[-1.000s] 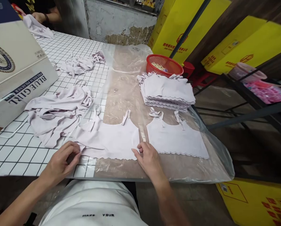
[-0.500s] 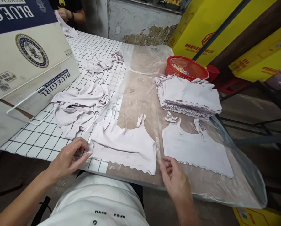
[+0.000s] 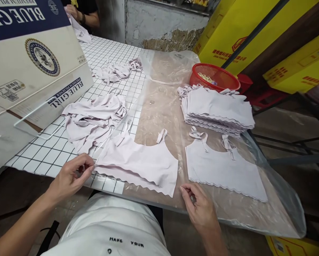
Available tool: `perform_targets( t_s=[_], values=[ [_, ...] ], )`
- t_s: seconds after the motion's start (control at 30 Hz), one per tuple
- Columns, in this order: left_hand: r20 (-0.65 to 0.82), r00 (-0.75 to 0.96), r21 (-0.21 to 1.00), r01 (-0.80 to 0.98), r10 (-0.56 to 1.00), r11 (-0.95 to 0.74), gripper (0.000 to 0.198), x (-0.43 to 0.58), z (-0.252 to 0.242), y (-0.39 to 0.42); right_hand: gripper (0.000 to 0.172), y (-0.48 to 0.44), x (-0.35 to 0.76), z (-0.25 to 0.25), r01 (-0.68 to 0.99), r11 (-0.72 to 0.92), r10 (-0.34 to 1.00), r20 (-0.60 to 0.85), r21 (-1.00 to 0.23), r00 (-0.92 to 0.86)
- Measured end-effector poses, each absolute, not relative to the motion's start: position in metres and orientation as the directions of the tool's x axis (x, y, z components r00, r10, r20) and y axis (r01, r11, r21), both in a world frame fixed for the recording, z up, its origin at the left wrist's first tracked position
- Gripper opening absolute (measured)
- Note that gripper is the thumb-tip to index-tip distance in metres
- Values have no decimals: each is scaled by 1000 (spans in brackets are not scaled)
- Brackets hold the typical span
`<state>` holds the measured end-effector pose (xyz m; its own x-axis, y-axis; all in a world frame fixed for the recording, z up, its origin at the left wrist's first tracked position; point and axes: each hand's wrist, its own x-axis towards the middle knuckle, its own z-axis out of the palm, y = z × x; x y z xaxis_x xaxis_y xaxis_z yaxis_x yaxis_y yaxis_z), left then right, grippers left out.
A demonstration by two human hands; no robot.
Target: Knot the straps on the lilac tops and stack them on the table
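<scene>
A pale lilac bra top (image 3: 146, 161) with thin straps and a scalloped hem lies spread in front of me, its two layers slightly offset at the hem. My left hand (image 3: 72, 175) pinches its left lower corner between thumb and fingertips. Just off the top's right lower corner, my right hand (image 3: 198, 203) rests near the table edge with fingers curled together; I cannot make out anything in them. To the right lies a small flat stack of matching tops (image 3: 223, 167). Behind it rises a thicker stack of folded tops (image 3: 218, 108).
Crumpled tops (image 3: 95, 117) lie at left beside a large carton (image 3: 39, 96). More garments (image 3: 115, 73) lie farther back. A red basket (image 3: 215, 76) stands behind the stacks. Plastic sheeting (image 3: 159, 103) covers part of the grid-patterned table (image 3: 50, 156). A co-worker's hand (image 3: 72, 12) holds fabric at the far left.
My left hand has drawn the top's left corner outward to the left, and the front layer lies smoother. My right hand has come slightly away from the right corner. The view has shifted a little.
</scene>
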<state>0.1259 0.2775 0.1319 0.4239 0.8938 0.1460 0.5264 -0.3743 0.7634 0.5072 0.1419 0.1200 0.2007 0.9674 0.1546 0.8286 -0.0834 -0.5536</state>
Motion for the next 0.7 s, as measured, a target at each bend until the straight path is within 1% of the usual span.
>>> perform_targets(
  t_s=[0.07,0.1,0.13,0.2,0.27,0.33,0.43,0.53,0.6,0.67,0.7],
  values=[
    [77,431,750,569,899,-337,25,121,131,278,25,141,509,124,840,-52,971,168,-541,168],
    [75,424,733,590,903,-338,25,121,129,279,23,142,508,125,849,-19,969,199,-528,145],
    [102,410,708,610,906,-356,24,124,128,280,22,144,506,126,862,28,964,243,-506,111],
    [214,414,634,631,885,-448,21,133,124,283,22,147,500,127,887,151,948,318,-436,-5],
    [307,494,530,621,813,-577,19,142,120,286,20,149,494,127,899,236,943,309,-369,-121],
    [352,557,444,609,752,-658,17,144,117,288,13,147,493,127,910,239,957,244,-339,-160],
    [384,519,390,659,764,-644,14,137,114,290,20,139,500,129,923,187,977,166,-335,-137],
    [428,489,356,682,760,-639,12,138,116,296,23,142,510,139,931,165,979,167,-326,-115],
    [450,550,343,620,703,-705,10,156,120,302,20,160,515,148,943,166,973,201,-290,-110],
    [444,675,344,478,589,-808,13,189,124,307,17,191,516,155,958,179,963,242,-225,-124],
    [431,748,345,381,505,-858,16,209,125,310,18,211,516,157,963,192,958,250,-188,-142]
  ],
)
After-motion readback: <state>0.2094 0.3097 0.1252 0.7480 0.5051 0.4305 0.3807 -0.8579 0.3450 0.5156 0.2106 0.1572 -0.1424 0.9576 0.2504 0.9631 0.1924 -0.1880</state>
